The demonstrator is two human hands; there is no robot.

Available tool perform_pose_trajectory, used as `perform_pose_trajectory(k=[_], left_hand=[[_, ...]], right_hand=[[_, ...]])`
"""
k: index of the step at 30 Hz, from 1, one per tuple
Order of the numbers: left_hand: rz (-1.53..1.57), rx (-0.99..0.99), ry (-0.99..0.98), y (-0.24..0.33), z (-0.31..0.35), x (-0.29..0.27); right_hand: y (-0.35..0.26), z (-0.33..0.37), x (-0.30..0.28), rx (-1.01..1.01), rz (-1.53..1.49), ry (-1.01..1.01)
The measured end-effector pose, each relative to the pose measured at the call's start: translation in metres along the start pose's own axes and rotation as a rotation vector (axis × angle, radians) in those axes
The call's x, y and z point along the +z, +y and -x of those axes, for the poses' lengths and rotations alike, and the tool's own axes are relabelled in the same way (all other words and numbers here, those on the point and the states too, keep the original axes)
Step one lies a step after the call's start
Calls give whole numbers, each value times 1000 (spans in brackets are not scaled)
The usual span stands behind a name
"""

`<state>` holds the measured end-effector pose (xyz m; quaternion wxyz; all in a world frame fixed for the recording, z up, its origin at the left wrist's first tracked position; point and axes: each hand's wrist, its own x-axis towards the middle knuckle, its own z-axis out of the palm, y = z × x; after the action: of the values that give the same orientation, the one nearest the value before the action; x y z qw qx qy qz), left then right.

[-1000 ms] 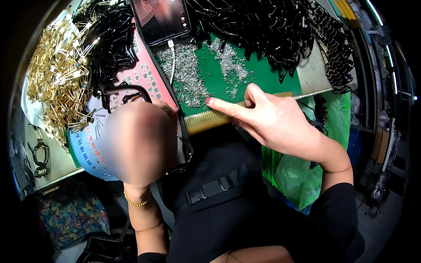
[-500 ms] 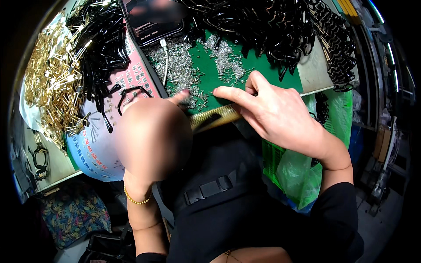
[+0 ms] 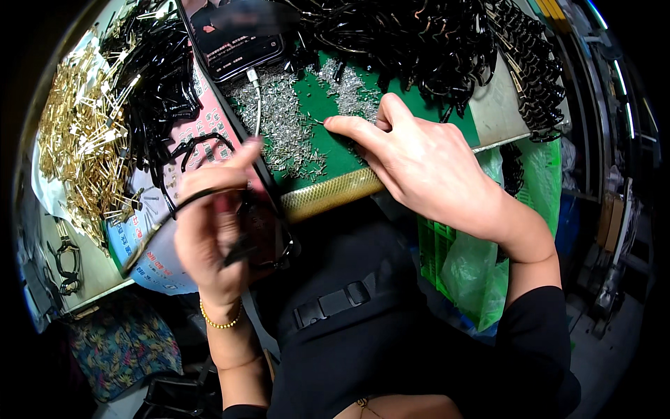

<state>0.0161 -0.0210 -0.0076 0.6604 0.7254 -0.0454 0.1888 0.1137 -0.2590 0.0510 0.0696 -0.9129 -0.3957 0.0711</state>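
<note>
My left hand (image 3: 209,241), smeared by motion, is closed around a dark, thin-armed eyeglass frame (image 3: 280,260). One slender arm sticks out to the left, and part of the frame hangs between the hand and my lap. My right hand (image 3: 436,171) reaches over the green mat (image 3: 335,153), its fingers curled and the forefinger stretched forward. At that fingertip shows a small silver screw (image 3: 315,121), apparently pinched; the thumb is mostly hidden. Beside it lies a spread of loose silver screws (image 3: 276,129), with a second patch (image 3: 352,91) farther back.
Gold-coloured temple arms (image 3: 80,146) and black frame parts (image 3: 150,77) heap up at left. More black parts (image 3: 412,42) cover the back. A phone (image 3: 244,49) with a white cable (image 3: 257,105) lies behind the screws. Green crates with plastic bags (image 3: 474,279) stand below the right table edge.
My left hand has drawn back and left from the screws, and the frame in it now shows. My right fingertip has moved forward and left, with a screw at it.
</note>
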Motion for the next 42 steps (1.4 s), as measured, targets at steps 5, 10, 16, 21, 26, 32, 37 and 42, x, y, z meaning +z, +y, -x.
perform_pose_trajectory(k=[5,10,16,21,26,32,37,42], left_hand=[[-143,-28,370,3,-3,-23],[0,-214,319,3,-31,-22],[-187,-501,46,25,-6,-22],[-118,-531,-13,29,-4,-18],[-30,-518,15,25,-7,-20],[-203,-242,-44,-2,-25,-38],[-198,-122,-69,10,-12,-34],[-511,-75,-185,15,-4,-29]], right_hand=[[-1,-2,1,37,30,-38],[-4,-3,-2,18,69,-42],[0,4,-21,47,-244,-97],[-36,-1,-23,-221,-222,-175],[-42,-16,-7,-355,-108,-112],[-43,-21,-3,-351,-116,-166],[-42,-21,-4,-326,-123,-181],[-42,-19,0,-335,-124,-144]])
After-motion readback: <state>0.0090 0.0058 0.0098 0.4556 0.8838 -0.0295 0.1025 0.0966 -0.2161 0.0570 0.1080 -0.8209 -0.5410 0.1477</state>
